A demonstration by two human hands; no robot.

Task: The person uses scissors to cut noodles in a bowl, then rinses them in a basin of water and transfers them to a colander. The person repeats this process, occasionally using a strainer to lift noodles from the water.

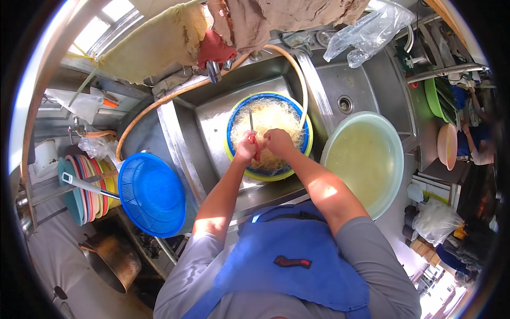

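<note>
In the steel sink basin stands a blue plastic basket (230, 127) inside a yellow-green tub (261, 178), filled with pale, thin noodle-like strands (275, 113). Over the strands, my left hand (246, 148) is closed on red-handled scissors (255, 148), whose blades point away from me. My right hand (279, 142) is close beside it, fingers bent together at the strands; whether it pinches any is hidden. An orange-tan hose (301, 75) curves over the sink and ends at the basket's right side.
An empty blue colander (151, 195) sits left of the sink. A large pale tub (399, 159) of cloudy yellowish liquid stands at right, near the second sink basin (370, 85). Cloths (151, 48) and a plastic bag (366, 32) hang above. Another person (480, 149) is at far right.
</note>
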